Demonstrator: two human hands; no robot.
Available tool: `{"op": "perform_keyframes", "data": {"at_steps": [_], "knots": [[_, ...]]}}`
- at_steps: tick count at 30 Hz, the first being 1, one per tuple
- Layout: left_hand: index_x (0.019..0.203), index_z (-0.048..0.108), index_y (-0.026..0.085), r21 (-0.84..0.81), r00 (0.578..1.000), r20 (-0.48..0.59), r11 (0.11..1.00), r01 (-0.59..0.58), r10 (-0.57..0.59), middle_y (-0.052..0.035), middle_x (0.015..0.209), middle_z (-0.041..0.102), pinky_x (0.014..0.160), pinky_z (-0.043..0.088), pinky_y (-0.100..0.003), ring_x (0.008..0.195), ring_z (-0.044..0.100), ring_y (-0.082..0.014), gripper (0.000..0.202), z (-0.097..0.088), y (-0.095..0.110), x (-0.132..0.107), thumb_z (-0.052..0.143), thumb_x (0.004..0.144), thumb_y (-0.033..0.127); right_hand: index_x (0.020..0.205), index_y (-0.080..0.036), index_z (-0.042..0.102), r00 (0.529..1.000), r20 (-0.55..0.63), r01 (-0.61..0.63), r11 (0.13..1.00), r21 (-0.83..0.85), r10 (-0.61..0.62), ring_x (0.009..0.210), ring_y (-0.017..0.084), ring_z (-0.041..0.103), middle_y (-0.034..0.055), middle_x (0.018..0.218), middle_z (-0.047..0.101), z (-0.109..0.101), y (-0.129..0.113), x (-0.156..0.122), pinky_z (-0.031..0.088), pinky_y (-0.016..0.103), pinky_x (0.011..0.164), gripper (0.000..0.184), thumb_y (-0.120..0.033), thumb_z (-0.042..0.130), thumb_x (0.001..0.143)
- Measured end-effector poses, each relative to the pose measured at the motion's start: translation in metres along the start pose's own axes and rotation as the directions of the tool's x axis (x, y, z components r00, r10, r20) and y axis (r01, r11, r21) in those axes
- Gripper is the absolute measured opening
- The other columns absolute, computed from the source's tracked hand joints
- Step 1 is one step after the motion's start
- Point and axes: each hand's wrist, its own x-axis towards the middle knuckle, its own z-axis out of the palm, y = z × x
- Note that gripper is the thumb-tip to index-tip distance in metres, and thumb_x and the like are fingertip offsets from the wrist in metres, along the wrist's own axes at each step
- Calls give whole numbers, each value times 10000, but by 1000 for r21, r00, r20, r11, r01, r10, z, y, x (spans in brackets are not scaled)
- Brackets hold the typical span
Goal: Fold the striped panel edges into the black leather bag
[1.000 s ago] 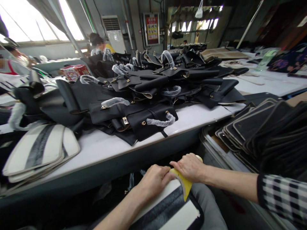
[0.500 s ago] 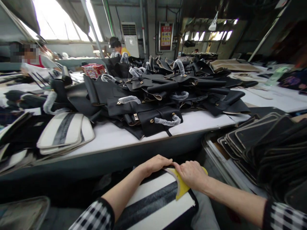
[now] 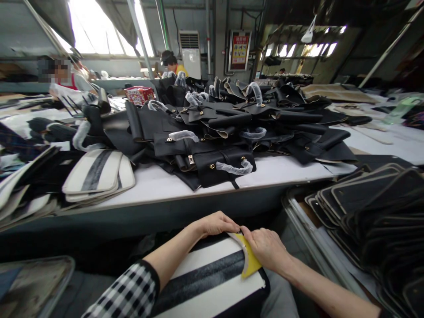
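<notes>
Hard white light glares through the windows (image 3: 91, 28) on my left, beside dark drapes (image 3: 119, 22). Against the grey wall (image 3: 192, 17) stands a pale cabinet (image 3: 191, 59) with a louvred top; a framed red poster (image 3: 239, 51) hangs farther right. A long white worktop (image 3: 149, 183) stretches across, and the upper right corner falls dim.

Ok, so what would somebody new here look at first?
Probably the big heap of black bag pieces across the white table, with handles wrapped in clear plastic. Next, the bright yellow piece held by the right hand against the striped panel, low in the middle. The pile of dark panels at the right edge stands out too.
</notes>
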Motion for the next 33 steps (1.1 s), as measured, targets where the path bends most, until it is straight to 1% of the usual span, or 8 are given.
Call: {"op": "perform_keyframes", "data": {"at_steps": [8, 13, 18, 20, 23, 27, 30, 33], "knots": [[1009, 784, 112, 116, 1000, -6, 993, -11, 12, -49, 823, 743, 715, 458, -279, 716, 577, -162, 377, 6, 12, 1, 694, 679, 272, 666, -213, 656, 969, -39, -218, 920, 326, 244, 725, 222, 688, 72, 736, 723, 15, 25, -21, 384, 302, 592, 781, -503, 36, 1042], [1130, 744, 133, 161, 1000, 11, 987, -3, 1, -45, 886, 748, 691, 445, -252, 725, 583, -151, 435, 6, 9, -3, 681, 753, 342, 694, -200, 553, 930, 56, -243, 495, 834, 363, 621, 190, 571, 46, 665, 613, 44, 35, -58, 360, 280, 526, 686, -783, 256, 902], [1151, 735, 147, 206, 1000, 23, 979, 3, -8, -59, 957, 752, 711, 468, -250, 790, 625, -172, 509, 8, 6, -3, 687, 776, 487, 896, -179, 520, 933, 303, -319, 58, 946, 192, 462, 143, 566, 2, 668, 586, 51, 10, -98, 425, 240, 427, 624, -797, 461, 833], [1126, 747, 155, 240, 1000, 24, 971, 4, -10, -52, 932, 754, 718, 473, -254, 795, 632, -180, 506, 10, 6, 1, 691, 769, 509, 967, -185, 493, 922, 372, -370, -34, 928, 107, 393, 144, 560, -1, 630, 601, 45, 1, -105, 386, 213, 364, 634, -803, 465, 828], [1074, 770, 183, 310, 1000, 10, 951, 7, -11, -28, 893, 757, 748, 470, -258, 823, 641, -191, 438, 13, 10, 5, 709, 759, 481, 1006, -196, 481, 919, 391, -392, 34, 919, 41, 349, 128, 500, -29, 565, 560, 36, -2, -104, 360, 201, 329, 653, -820, 438, 822], [928, 804, 221, 378, 998, -48, 924, 55, -40, -17, 825, 758, 799, 465, -288, 856, 659, -224, 373, 12, 21, -1, 780, 676, 496, 853, -205, 525, 944, 329, -305, 467, 830, 30, 532, 143, 542, -9, 680, 539, 25, 23, -85, 394, 228, 426, 577, -775, 438, 854], [843, 803, 242, 343, 988, -150, 936, 80, -29, -21, 833, 759, 832, 467, -308, 885, 665, -249, 415, -9, 22, -24, 818, 592, 573, 751, -229, 528, 971, 229, -189, 791, 582, 64, 664, 190, 590, 21, 712, 597, 11, 47, -59, 405, 288, 580, 544, -742, 399, 877], [908, 784, 243, 229, 935, -353, 972, 53, 32, -14, 960, 756, 891, 449, -273, 983, 654, -225, 414, -46, 2, -70, 731, 707, 601, 796, -274, 557, 971, 183, -214, 902, 375, 154, 697, 252, 638, 36, 689, 642, -3, 51, -32, 390, 340, 616, 553, -752, 288, 866]]}}
